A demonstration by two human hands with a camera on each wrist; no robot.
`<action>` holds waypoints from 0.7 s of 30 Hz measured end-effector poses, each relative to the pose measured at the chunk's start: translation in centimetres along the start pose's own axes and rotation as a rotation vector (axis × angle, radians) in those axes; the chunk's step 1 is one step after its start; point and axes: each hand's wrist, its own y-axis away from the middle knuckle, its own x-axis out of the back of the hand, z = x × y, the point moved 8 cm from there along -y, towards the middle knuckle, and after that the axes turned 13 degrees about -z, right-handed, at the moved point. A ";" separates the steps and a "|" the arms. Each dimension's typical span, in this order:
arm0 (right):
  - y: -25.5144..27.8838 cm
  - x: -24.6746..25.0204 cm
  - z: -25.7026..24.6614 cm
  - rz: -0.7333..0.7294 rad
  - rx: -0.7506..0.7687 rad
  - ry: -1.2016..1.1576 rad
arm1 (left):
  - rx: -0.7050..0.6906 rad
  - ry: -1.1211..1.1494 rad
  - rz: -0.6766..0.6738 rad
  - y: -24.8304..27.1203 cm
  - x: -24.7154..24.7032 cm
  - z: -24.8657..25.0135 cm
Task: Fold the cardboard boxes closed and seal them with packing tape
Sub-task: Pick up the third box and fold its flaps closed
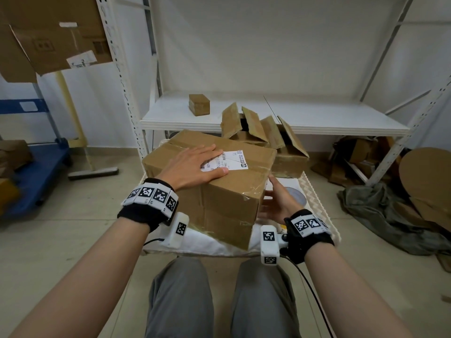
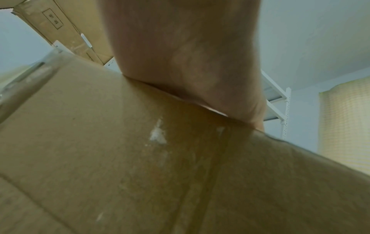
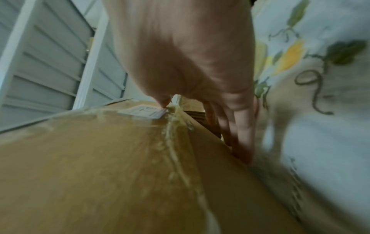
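Note:
A large closed cardboard box (image 1: pixel 227 191) with clear tape bands and a white shipping label (image 1: pixel 231 160) stands on a small white table (image 1: pixel 322 211) in front of me. My left hand (image 1: pixel 195 167) lies flat on its top, fingers straight, reaching onto the label. My right hand (image 1: pixel 275 201) presses with straight fingers against the box's right side, thumb up at the top edge. In the left wrist view the palm (image 2: pixel 190 63) rests on the box (image 2: pixel 140 158). In the right wrist view the fingers (image 3: pixel 240 129) run down beside the box (image 3: pixel 100 166).
Behind it sits a smaller box (image 1: pixel 283 152) with its flaps standing open. A small closed box (image 1: pixel 199 104) rests on the white shelf (image 1: pixel 317 118). A round tape roll (image 1: pixel 296 195) lies on the table at the right. Cardboard scraps and cloth (image 1: pixel 390 206) cover the floor at right.

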 end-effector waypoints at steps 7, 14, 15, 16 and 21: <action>-0.2 -1.1 1.3 -0.093 -0.031 -0.205 | 0.005 0.031 0.006 0.4 0.3 0.3; -0.7 -1.3 2.4 -0.133 -0.031 -0.285 | 0.042 0.147 0.040 1.2 1.2 -0.3; -0.8 -1.3 2.5 -0.134 -0.024 -0.292 | 0.059 0.187 0.053 1.5 1.4 -0.7; -0.9 -1.3 2.5 -0.135 -0.014 -0.291 | 0.075 0.228 0.068 1.8 1.7 -1.2; -0.4 -2.4 0.8 -0.175 0.087 -0.342 | 0.082 0.323 0.136 3.2 3.2 -2.5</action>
